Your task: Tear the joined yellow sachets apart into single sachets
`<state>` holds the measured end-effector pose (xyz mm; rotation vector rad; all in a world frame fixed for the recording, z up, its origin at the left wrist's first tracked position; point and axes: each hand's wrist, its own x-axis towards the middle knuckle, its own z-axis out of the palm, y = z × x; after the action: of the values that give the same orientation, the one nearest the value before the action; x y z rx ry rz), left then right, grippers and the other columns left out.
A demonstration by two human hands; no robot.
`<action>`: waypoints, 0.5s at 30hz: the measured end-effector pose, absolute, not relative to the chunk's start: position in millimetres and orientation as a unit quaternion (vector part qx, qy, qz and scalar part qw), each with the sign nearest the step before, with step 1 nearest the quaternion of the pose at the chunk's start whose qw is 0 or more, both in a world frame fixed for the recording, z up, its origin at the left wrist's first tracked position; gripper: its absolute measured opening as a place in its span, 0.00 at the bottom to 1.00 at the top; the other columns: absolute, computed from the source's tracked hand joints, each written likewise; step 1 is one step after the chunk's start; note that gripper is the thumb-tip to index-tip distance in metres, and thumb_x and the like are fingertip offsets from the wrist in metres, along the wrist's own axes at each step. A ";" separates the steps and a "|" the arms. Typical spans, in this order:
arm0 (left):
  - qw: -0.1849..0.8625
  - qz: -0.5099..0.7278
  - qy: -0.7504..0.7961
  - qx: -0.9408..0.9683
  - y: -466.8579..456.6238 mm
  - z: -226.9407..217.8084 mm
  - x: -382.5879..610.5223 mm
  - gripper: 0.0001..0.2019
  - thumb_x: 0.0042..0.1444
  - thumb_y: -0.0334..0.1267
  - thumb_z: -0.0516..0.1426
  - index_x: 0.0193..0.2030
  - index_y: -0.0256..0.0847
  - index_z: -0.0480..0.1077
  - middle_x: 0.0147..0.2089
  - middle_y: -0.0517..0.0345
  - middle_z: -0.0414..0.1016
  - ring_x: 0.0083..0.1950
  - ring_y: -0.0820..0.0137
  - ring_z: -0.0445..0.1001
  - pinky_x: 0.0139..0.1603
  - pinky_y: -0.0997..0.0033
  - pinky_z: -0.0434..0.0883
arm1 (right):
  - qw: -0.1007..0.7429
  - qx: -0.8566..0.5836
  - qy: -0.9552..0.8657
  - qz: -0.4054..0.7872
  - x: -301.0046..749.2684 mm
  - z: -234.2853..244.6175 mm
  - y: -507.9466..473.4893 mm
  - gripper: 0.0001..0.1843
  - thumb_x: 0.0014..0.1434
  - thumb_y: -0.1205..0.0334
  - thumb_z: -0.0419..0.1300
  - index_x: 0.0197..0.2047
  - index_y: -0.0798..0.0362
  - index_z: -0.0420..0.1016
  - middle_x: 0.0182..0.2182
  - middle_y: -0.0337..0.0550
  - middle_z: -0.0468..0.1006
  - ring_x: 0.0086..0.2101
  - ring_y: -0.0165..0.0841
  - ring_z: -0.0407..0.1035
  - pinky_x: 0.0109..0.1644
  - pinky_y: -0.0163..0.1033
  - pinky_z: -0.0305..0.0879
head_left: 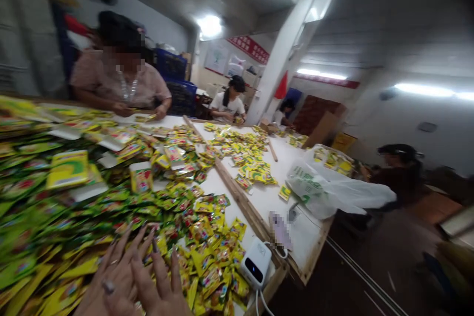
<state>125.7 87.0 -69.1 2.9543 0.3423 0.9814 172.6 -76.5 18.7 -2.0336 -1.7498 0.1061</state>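
Both my hands are at the bottom edge, over a large heap of yellow and green sachets point(74, 192) on a white table point(259, 197). My left hand point(116, 271) has its fingers stretched out flat over the sachets. My right hand point(159, 289) lies partly across it, fingers spread and pointing up. Nothing shows in either hand. Small yellow sachets point(215, 252) lie just to the right of my fingers.
A white power bank point(256, 262) with a cable sits at the table's near corner. A wooden strip point(237, 192) divides the tabletop. A white plastic bag point(326, 190) lies at the right edge. Other people sit at the far side and to the right, handling sachets.
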 end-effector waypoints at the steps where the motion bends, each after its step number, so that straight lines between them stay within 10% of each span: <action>1: 0.004 0.294 0.116 0.949 85.6 -68.5 123.2 0.29 0.56 0.49 0.47 0.64 0.47 0.54 0.64 0.56 0.59 0.69 0.57 0.40 0.64 0.51 0.48 | 0.219 -0.713 -0.665 0.029 164.8 13.3 -76.3 0.41 0.59 0.49 0.54 0.65 0.31 0.29 0.65 0.38 0.36 0.63 0.47 0.34 0.61 0.64 0.39; 10: 0.013 0.245 0.155 0.957 75.5 -54.3 118.8 0.27 0.60 0.47 0.46 0.65 0.45 0.51 0.67 0.56 0.52 0.69 0.58 0.42 0.64 0.55 0.48 | 0.203 -0.623 -0.750 0.091 163.1 8.2 -86.6 0.51 0.50 0.39 0.58 0.67 0.50 0.37 0.66 0.51 0.38 0.63 0.51 0.30 0.62 0.61 0.43; 15: 0.076 0.263 0.176 0.946 64.2 -40.5 115.1 0.28 0.59 0.45 0.49 0.65 0.42 0.50 0.64 0.50 0.56 0.68 0.59 0.45 0.65 0.54 0.48 | 0.262 -0.764 -0.589 -0.031 248.4 19.3 -82.0 0.25 0.58 0.63 0.52 0.59 0.54 0.58 0.55 0.50 0.65 0.57 0.38 0.54 0.62 0.48 0.51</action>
<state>115.1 64.2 -40.5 2.8354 0.5278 0.7872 248.4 -82.0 19.3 -2.0659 -1.5939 -0.0831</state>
